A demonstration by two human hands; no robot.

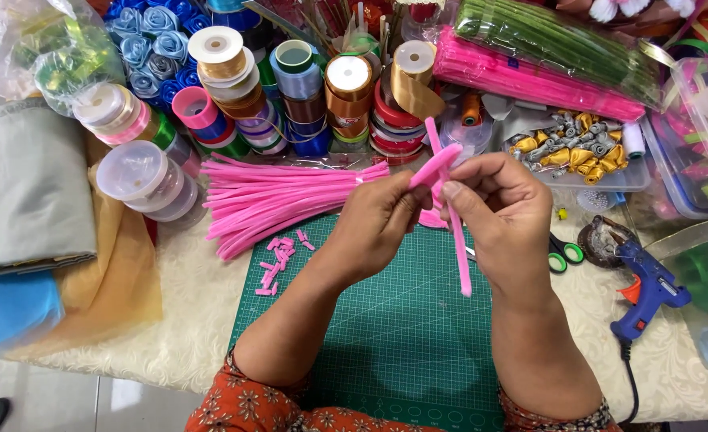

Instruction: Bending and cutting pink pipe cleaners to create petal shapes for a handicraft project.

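Note:
My left hand (378, 220) and my right hand (502, 208) are raised together over the green cutting mat (402, 336). Both pinch the same pink pipe cleaner (450, 200), which is bent into a loop near the top, with one end sticking up and a long tail hanging down past my right palm. A bundle of pink pipe cleaners (282, 196) lies fanned out on the table just behind my left hand. Several small pink cut pieces (278, 260) are scattered on the mat's left corner.
Ribbon spools (322, 88) crowd the back of the table, with blue fabric roses (150, 40) at the back left. A blue glue gun (646, 292) and green-handled scissors (562, 254) lie right of the mat. A tray of gold and grey bits (578, 148), folded cloth (34, 192) and clear boxes surround them.

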